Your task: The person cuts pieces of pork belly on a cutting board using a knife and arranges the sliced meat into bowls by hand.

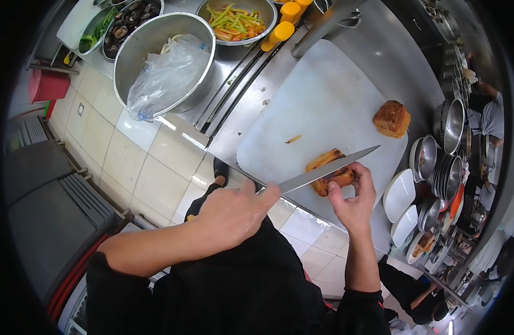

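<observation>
Bench [234,125], running diagonally from upper left to lower right of the frame. White board [301,95], centre-right, on the bench. Steel pot [205,84], upper left, holding a plastic bag [170,72]. Knife [329,170], gripped in the closed left hand [229,215], blade across the browned piece [323,162], at the board's lower edge; right hand [354,198] pinching that piece. Browned block [392,119], board's right side. Scrap [294,139], left of the blade tip.

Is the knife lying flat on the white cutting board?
No, the left hand is gripping the knife, its blade across the browned bread.
</observation>
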Tool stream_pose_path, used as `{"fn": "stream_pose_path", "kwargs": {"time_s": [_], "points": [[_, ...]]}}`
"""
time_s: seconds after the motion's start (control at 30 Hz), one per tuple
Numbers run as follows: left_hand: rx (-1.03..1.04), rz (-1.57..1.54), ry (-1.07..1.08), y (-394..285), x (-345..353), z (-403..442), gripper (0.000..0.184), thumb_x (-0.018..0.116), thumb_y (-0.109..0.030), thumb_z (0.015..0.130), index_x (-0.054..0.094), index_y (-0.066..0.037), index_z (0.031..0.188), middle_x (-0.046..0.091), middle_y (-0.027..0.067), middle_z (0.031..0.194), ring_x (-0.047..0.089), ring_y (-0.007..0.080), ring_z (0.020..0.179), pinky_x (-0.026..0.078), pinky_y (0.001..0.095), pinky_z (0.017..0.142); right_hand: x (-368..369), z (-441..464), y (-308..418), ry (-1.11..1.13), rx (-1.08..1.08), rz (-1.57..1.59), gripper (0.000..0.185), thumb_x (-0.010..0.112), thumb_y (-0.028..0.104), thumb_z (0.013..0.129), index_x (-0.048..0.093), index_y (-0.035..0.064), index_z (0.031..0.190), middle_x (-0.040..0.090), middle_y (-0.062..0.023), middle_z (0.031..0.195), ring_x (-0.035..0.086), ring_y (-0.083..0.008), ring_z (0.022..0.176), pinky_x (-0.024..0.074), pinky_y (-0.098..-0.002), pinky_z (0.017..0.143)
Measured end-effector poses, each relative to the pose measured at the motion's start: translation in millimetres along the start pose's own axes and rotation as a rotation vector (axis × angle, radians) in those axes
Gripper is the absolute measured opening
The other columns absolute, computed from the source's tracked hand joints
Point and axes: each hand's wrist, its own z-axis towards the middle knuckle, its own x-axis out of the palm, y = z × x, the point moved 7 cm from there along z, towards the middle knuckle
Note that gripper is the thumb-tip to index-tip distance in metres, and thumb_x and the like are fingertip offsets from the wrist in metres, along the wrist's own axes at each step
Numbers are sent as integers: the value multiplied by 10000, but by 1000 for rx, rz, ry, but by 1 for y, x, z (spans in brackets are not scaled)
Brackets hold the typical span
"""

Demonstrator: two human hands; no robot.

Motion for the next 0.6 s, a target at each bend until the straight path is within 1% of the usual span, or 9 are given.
{"fn": "stream_pose_path", "kwargs": {"time_s": [0.07, 0.17, 0.27, 0.37, 0.4, 0.5, 0.57, 0.6], "points": [[-10, -5, 18, -1, -1, 4, 358, 571, -175, 919, 484, -96, 1257, 594, 212, 854, 617, 383, 538, 550, 453, 534, -1, 1, 0, -7, 1, -13, 499, 781, 113, 715, 582, 5, 1160, 634, -157, 1085, 663, -285, 979, 538, -363, 877], [-60, 31, 131, 9, -13, -30, 430, 572, -127, 890, 472, -52, 1301, 616, 203, 869, 660, 342, 582, 532, 426, 490, 0, 0, 3, 7, 5, -45, 500, 782, 108, 714, 583, 3, 1160, 637, -154, 1089, 665, -274, 977, 536, -358, 881], [8, -58, 31, 0, 0, -7, 433, 579, -125, 889, 471, -50, 1302, 615, 204, 873, 666, 346, 602, 537, 428, 502, 0, 1, 0, 11, 42, 31, 499, 780, 105, 715, 586, 3, 1163, 636, -153, 1095, 664, -265, 979, 534, -357, 887], [42, 32, -41, -10, 9, 34, 437, 581, -125, 887, 469, -54, 1304, 604, 215, 873, 669, 348, 612, 538, 427, 504, 2, 2, 5, 5, -5, -23, 498, 777, 100, 716, 586, -1, 1164, 636, -153, 1098, 666, -259, 983, 537, -354, 882], [53, -33, -43, -9, 7, 30, 424, 571, -118, 894, 471, -47, 1300, 608, 221, 882, 670, 353, 621, 540, 429, 507, 1, 2, 5, 6, -9, -22, 498, 776, 98, 716, 586, -2, 1166, 636, -152, 1098, 666, -259, 983, 538, -353, 881], [-51, -29, 109, 5, -4, -7, 402, 557, -110, 904, 472, -36, 1289, 624, 210, 888, 676, 361, 650, 544, 430, 511, 1, 2, 4, 6, -16, -32, 499, 774, 97, 716, 587, -3, 1168, 637, -149, 1099, 666, -259, 980, 539, -351, 881], [-60, -52, 91, 4, -2, -1, 388, 545, -108, 914, 473, -35, 1288, 632, 219, 908, 679, 367, 680, 552, 430, 531, 0, 2, 5, 12, -34, -72, 501, 775, 101, 714, 591, -3, 1168, 637, -148, 1101, 667, -260, 978, 539, -353, 883], [-75, -68, 82, 2, 0, 1, 381, 539, -107, 919, 474, -34, 1288, 637, 223, 918, 681, 371, 695, 556, 429, 541, 1, 1, 3, 14, -11, -44, 502, 776, 105, 713, 594, -2, 1168, 638, -148, 1100, 666, -261, 974, 538, -354, 883]]}}
